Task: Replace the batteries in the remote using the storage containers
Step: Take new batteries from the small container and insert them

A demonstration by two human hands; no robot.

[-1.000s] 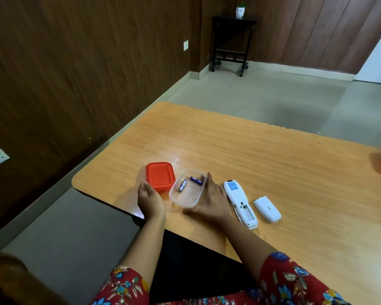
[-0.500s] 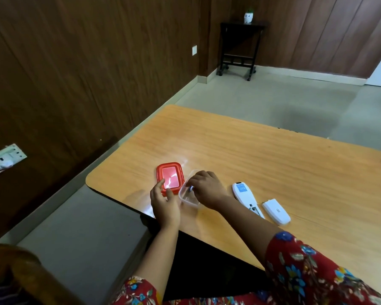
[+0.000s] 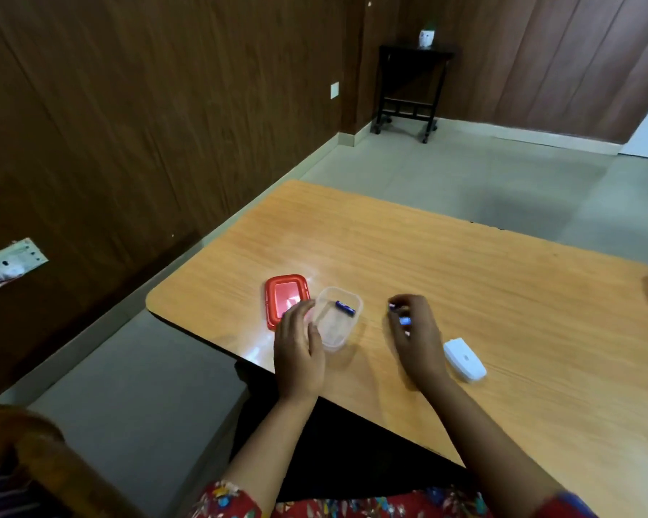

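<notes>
While the right hand (image 3: 416,338) curls its fingers round a blue battery (image 3: 404,321), blurred but pinched at the fingertips, it hangs just above the wooden table (image 3: 464,274). Just to the right of that grip lies a white battery cover (image 3: 464,360). To its left stands the clear container (image 3: 333,342), holding a second battery (image 3: 345,308) at its far end. Beyond it, the left hand (image 3: 299,353) has loose, nearly straight fingers, its thumb at the container's wall; contact is unclear. Farthest left lies the red lid (image 3: 285,295), beside the container.
</notes>
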